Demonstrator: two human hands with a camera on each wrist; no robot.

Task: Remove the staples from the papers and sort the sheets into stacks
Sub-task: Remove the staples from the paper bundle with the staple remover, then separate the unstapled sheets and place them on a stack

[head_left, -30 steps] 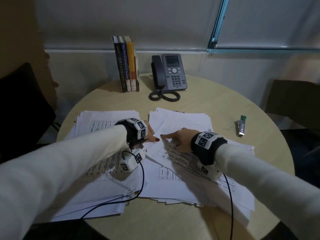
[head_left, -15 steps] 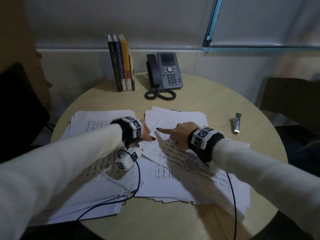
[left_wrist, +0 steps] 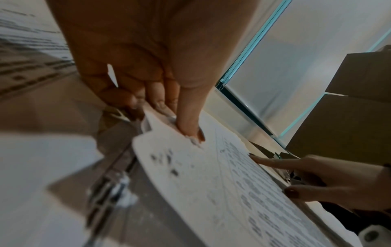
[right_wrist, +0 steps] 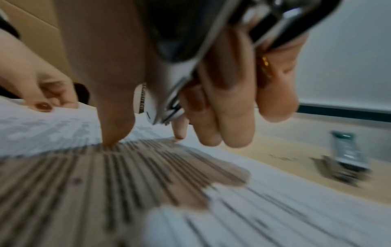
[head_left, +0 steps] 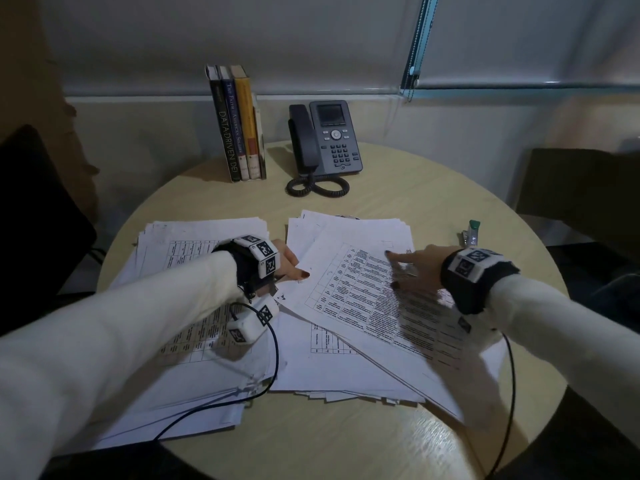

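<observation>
Two piles of printed papers lie on the round table: a left stack (head_left: 194, 237) and a looser right pile (head_left: 346, 362). On the right pile lies a skewed top sheet (head_left: 356, 289) printed with a table. My left hand (head_left: 289, 265) pinches that sheet's near-left corner, thumb (left_wrist: 190, 128) on top and fingers beneath. My right hand (head_left: 415, 268) rests on the sheet's right part with its index finger and thumb tip (right_wrist: 112, 133) touching the paper. Its other fingers curl round a black and metal staple remover (right_wrist: 190, 50). No staple is discernible.
A small metal tool with a green end (head_left: 471, 233) lies on the table (head_left: 450, 174) right of the papers. Several upright books (head_left: 239, 126) and a desk phone (head_left: 329, 140) stand at the back. A dark chair (head_left: 34, 220) is on the left, a brown one (head_left: 581, 195) on the right.
My right hand has slid to the right across the top sheet, away from my left hand. The left hand keeps its pinch on the corner.
</observation>
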